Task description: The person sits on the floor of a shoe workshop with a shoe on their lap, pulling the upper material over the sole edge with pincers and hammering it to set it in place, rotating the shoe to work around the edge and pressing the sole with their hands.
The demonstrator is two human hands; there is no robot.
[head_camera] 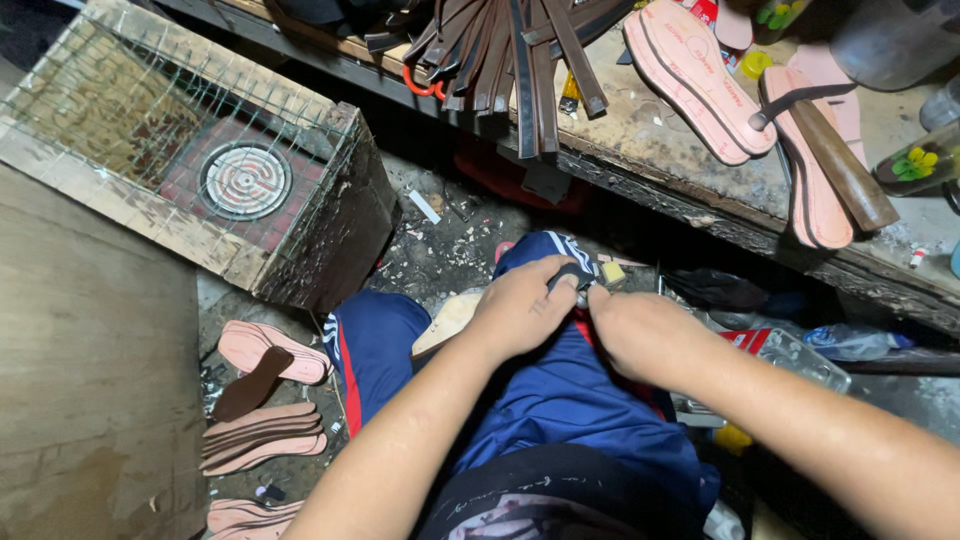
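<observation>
**Both hands closed on a small dark piece over my knee**

My left hand [520, 305] and right hand [640, 330] met just above my right knee, fingers curled tight around a small dark piece [575, 276] pinched between them; most of it was hidden, so I could not tell its shape. I sat in blue shorts [560, 400] on the littered floor [450, 240]. Pink insoles [270, 350] lay stacked to my left, near a wire-covered box [200, 150] with a round coil inside. Ahead, the worktop [680, 150] carried more pink soles [700, 75] and a bundle of dark straps [510, 50].
</observation>
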